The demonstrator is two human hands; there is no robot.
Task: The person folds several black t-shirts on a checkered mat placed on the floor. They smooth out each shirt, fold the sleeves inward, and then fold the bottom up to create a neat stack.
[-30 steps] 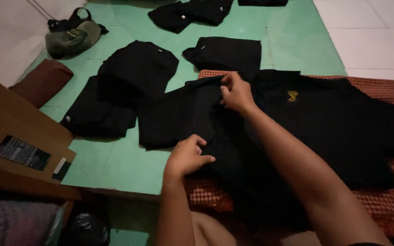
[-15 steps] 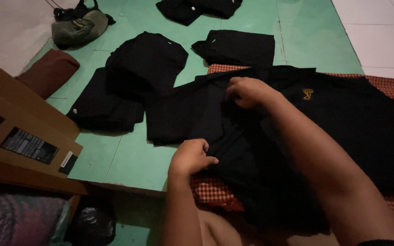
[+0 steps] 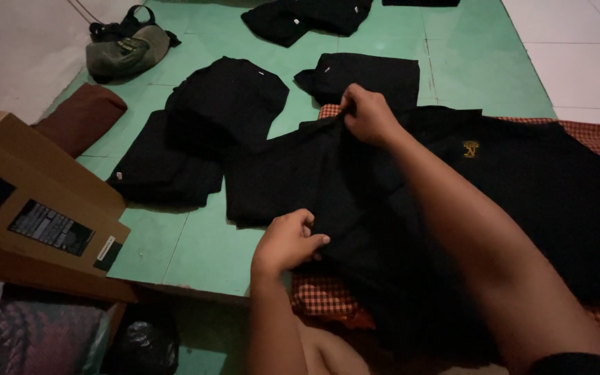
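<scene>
Black polo shirt (image 3: 522,194) spread flat; right hand (image 3: 369,114) pinches the far edge, left hand (image 3: 287,242) grips the near — best kept taut, edges aligned.

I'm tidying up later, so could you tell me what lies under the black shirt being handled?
Under the black shirt a red checked cloth shows at its edges, on the green floor. Whatever lies beneath the shirt's middle is covered.

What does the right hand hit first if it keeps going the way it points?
Likely the folded black garment just beyond the right hand, which grips the black shirt; depth is unclear.
</scene>
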